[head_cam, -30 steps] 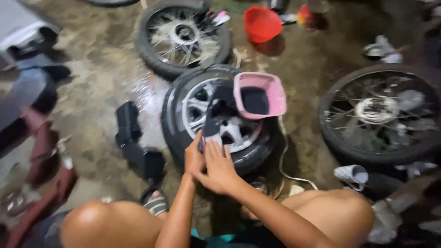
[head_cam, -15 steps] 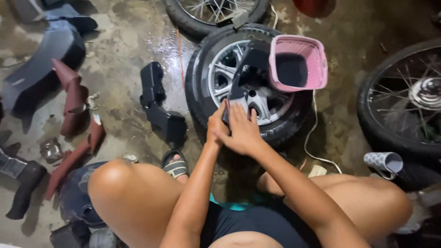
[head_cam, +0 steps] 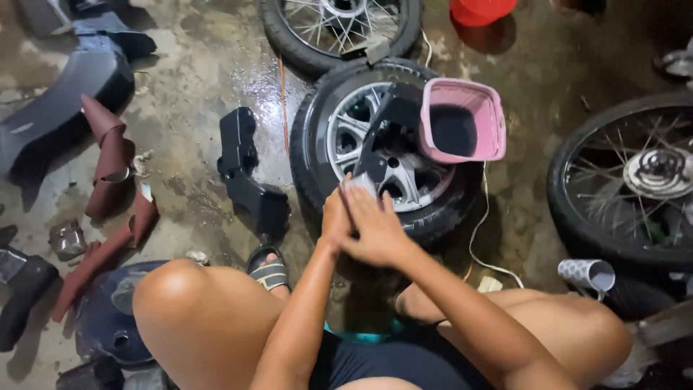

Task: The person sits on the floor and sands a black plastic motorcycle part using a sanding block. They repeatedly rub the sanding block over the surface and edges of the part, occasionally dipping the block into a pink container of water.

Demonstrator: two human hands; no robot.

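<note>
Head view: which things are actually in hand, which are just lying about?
In hand:
- left hand and right hand, together on the black panel
- alloy wheel under it
- pink tub on the wheel

Lying about:
- spoked wheels
- black bracket
- red bucket
- maroon panels
- patterned cup

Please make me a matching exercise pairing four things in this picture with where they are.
Things:
1. pink basket
2. red bucket
3. patterned cup
4. sandal

Places:
A. on its side on the floor at right
B. on the foot between knee and tyre
C. on the alloy wheel
D. at the top edge, partly cut off

Pairs: 1-C, 2-D, 3-A, 4-B
</note>
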